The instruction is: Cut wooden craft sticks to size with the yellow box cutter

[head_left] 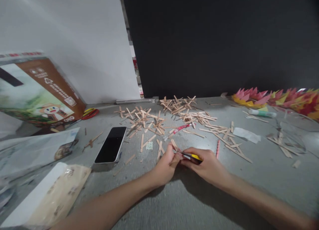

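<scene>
My left hand (165,165) is closed, pinching a wooden craft stick (173,144) whose end shows above the fingers. My right hand (208,165) is wrapped round a yellow-and-black utility knife (195,158), its thin dark front end pointing left to the left fingertips. The two hands almost meet, and the fingers hide where knife and stick come together. Just beyond them lie more loose craft sticks (159,149) and a small pale green paper scrap (149,145). A pile of crossed sticks (178,105) spreads farther back on the grey table (169,206).
Left of my hands are a phone (111,145), a plastic-wrapped packet (58,196), red-and-yellow-handled scissors (90,113) and a printed box (42,90). To the right lie a striped red stick (218,149), a white tissue (246,135), a glue stick (262,113) and folded paper pieces (251,97).
</scene>
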Motion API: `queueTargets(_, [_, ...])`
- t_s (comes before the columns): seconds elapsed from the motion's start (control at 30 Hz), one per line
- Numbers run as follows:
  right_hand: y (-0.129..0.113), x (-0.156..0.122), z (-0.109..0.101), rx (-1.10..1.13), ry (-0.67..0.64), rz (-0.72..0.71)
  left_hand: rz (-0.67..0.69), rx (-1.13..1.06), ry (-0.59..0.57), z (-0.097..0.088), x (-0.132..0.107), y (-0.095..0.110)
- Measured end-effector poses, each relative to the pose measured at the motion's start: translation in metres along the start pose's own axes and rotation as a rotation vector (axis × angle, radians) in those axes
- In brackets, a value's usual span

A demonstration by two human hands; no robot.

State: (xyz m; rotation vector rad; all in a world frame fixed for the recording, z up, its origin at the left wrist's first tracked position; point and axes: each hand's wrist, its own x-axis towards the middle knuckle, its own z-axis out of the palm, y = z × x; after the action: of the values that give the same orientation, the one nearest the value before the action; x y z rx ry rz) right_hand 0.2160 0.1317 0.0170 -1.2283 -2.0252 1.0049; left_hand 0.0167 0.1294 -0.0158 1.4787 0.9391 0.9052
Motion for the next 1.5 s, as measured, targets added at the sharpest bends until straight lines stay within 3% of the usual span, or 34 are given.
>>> queueTargets(0.2, [0.005,-0.004,0.005,-0.123,0.037,-0.018,-0.016,0.001,0.021,0.002,0.003,-0.003])
queueTargets(0.43, [0.015,0.005,-0.007,-0.07,0.099,0.005,-0.095,-0.28,-0.002,0.003,0.009,-0.001])
queueTargets(0.57, [0.024,0.01,-0.013,-0.153,0.218,-0.067,-0.093,-0.135,0.054,0.001,0.008,0.003])
queueTargets(0.67, [0.029,0.009,-0.012,-0.2,0.292,-0.13,-0.085,0.049,-0.013,0.001,0.006,0.004])
queueTargets(0.77, [0.029,0.007,-0.011,-0.236,0.327,-0.136,0.029,0.295,-0.097,0.002,0.003,0.003])
queueTargets(0.87, [0.026,0.005,-0.011,-0.243,0.346,-0.112,0.103,0.398,-0.149,0.005,0.002,0.003])
queueTargets(0.97, [0.022,0.001,-0.012,-0.258,0.313,-0.1,0.015,0.37,-0.144,0.007,0.001,0.002])
queueTargets(1.03, [0.019,-0.004,-0.011,-0.302,0.258,-0.165,-0.032,0.35,-0.082,0.006,0.001,0.0])
queueTargets(1.2, [0.021,-0.017,0.001,-0.447,0.137,-0.298,-0.017,0.317,0.045,0.001,0.003,-0.001])
queueTargets(1.5, [0.029,-0.022,0.005,-0.324,0.161,-0.279,-0.016,0.406,0.026,-0.001,0.004,-0.003])
